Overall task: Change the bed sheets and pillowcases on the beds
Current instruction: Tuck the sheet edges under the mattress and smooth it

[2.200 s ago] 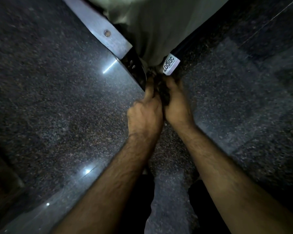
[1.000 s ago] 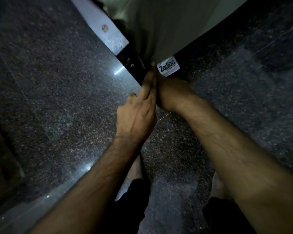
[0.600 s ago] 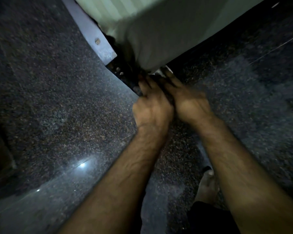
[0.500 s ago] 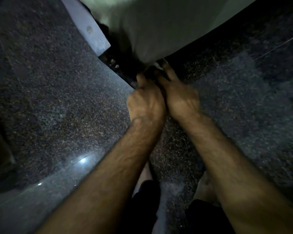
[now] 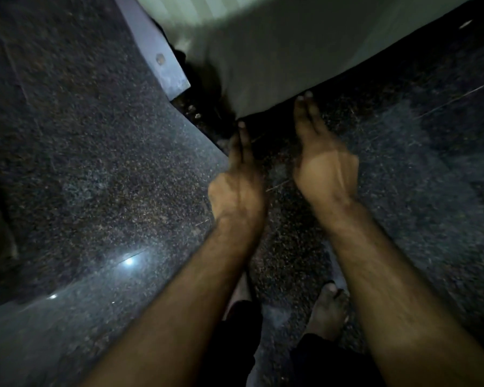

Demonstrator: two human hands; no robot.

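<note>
Floor [image 5: 95, 177]: dark speckled stone, seen in dim light.
Feet [image 5: 329, 311]: bare, shown nearest (lower edge).
Left hand [image 5: 236, 185]: fingers straight, held empty, tips just under the sheet corner.
Right hand [image 5: 323, 166]: fingers extended together, empty, tips at the sheet's lower edge.
Bed sheet [image 5: 277, 51]: pale, draped over the mattress corner beyond.
Bed rail [image 5: 154, 54]: grey, beside it.

Dim bedroom, mattress corner [image 5: 277, 60] in pale striped sheet hanging over a grey bed-frame rail [image 5: 154, 51], polished dark granite floor [image 5: 95, 177] glinting under lamp reflections, bare feet [image 5: 329, 311] standing beside it.
</note>
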